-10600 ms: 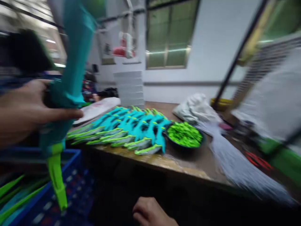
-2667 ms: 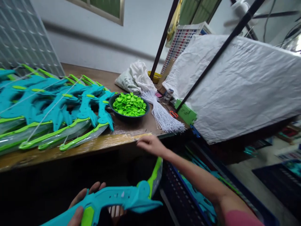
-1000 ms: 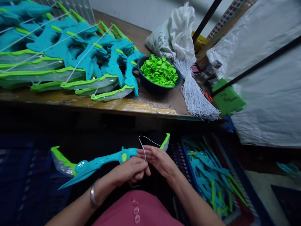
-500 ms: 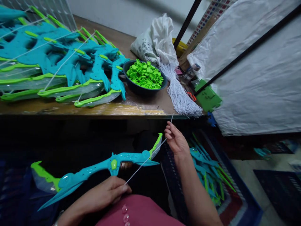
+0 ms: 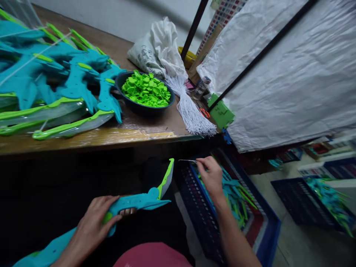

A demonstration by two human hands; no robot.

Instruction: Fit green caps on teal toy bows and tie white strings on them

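My left hand is wrapped around the middle of a blue toy bow with green-edged limbs. The bow slants from the lower left up to a green limb tip, and my forearm covers part of its lower half. To the right of that tip, my right hand pinches a thin white string. A short length of it points left toward the tip, apart from it as far as I can see. Where the rest of the string runs cannot be made out.
Several blue-and-green bows are piled on the table. Beside them stand a dark bowl of green plastic pieces, a bundle of white strings and a white sack. A blue crate holding more bows is at lower right.
My left hand has gone from the string to the bow's middle, and the bow has shifted down and left. My right hand has lowered beside the limb tip. The view has turned right.
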